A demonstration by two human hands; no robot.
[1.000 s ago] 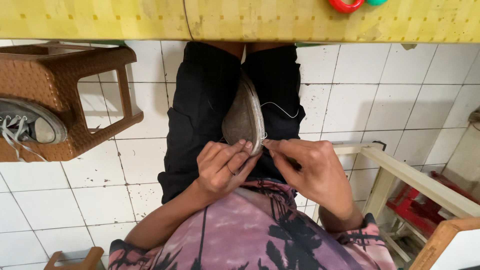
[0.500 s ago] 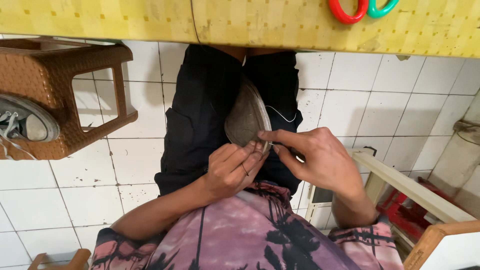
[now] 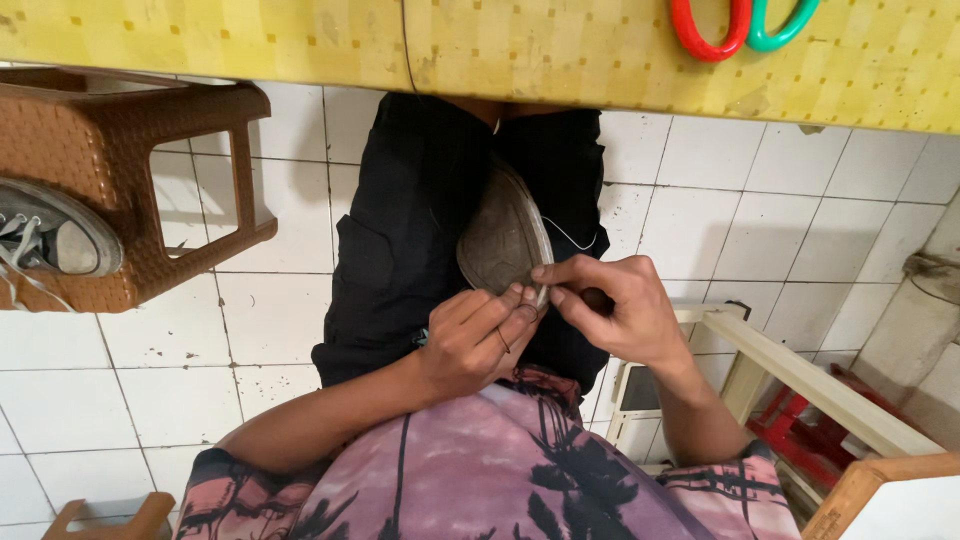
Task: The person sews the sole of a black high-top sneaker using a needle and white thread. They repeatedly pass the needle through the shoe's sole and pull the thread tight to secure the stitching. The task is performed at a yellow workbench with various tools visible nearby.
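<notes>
A worn grey shoe lies sole-up on my lap, between my black-trousered legs. My left hand grips its near rim, fingers curled over the sole's edge. My right hand pinches at the same rim, fingertips touching the left hand's. A dark rounded tool handle shows inside the right fist. Beside the shoe, a thin white thread loops over the right leg.
A yellow tabletop edge runs across the top, with red and green scissor handles on it. A brown plastic stool holding a grey sneaker stands at left. A pale wooden frame and red parts sit at right on the white tiled floor.
My right hand has moved up and left until its fingertips meet the left hand's at the sole's rim. The view has shifted slightly, and the scissor handles show more.
</notes>
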